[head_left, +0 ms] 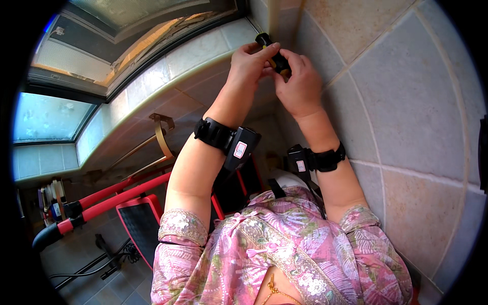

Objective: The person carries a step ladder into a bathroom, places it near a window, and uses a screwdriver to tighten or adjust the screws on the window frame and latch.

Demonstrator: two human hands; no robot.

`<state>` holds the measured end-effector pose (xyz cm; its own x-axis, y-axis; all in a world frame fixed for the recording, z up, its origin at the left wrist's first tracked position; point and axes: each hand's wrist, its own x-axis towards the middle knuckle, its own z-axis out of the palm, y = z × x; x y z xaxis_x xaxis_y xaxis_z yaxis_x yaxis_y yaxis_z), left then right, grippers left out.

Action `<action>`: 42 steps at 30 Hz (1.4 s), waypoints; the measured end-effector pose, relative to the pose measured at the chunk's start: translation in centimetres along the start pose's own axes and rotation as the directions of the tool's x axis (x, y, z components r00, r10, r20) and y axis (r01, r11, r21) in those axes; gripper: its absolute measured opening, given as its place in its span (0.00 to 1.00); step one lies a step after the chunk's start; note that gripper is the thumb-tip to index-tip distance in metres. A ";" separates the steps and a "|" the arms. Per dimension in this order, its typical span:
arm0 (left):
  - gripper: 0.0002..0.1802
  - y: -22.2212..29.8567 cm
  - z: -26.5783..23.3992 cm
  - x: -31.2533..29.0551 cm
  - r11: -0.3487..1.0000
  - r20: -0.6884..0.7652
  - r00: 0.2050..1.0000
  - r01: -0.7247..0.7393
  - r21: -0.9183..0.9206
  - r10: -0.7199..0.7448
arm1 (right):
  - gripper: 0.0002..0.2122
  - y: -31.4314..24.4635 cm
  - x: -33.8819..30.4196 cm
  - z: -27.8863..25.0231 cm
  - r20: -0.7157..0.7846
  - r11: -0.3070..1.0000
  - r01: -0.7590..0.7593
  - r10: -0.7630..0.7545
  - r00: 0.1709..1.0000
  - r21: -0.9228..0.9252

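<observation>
Fingers of the left hand (246, 66) and right hand (301, 89) curl around a black-and-yellow tool (280, 62) just past twelve o'clock. Good handling likely calls for a firm grip, both hands lined up along it, keeping right knuckles clear of the tiled wall (406, 91) toward two o'clock and left ones off the window ledge (198, 51) toward eleven.

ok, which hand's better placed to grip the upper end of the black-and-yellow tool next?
Probably the left hand: it sits closer to the upper end of the tool. The right hand is lower on it, nearer the tiled wall.
</observation>
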<state>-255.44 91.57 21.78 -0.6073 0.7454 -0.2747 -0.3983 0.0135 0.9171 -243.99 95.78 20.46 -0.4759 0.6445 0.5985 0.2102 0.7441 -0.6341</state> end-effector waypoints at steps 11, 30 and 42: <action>0.30 -0.4 -0.2 -0.5 0.999 0.013 1.000 0.005 -0.046 -0.004 | 0.14 0.9 0.6 -0.2 0.496 0.485 -0.688 0.476 0.726 0.540; 0.34 0.9 -0.2 -0.7 0.995 -0.034 0.999 0.026 0.100 -0.023 | 0.14 1.4 0.4 0.1 0.362 0.560 -0.578 0.456 0.813 0.594; 0.20 0.1 -1.5 0.9 0.971 0.111 0.993 0.051 -0.234 -0.025 | 0.14 0.0 0.8 -1.5 0.758 -0.034 -0.822 0.412 0.506 0.568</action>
<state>-257.06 91.29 21.18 -0.5166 0.8145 -0.2639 -0.5785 -0.1049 0.8089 -243.10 96.56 21.68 -0.8015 0.4993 -0.3291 -0.1006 -0.6550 -0.7489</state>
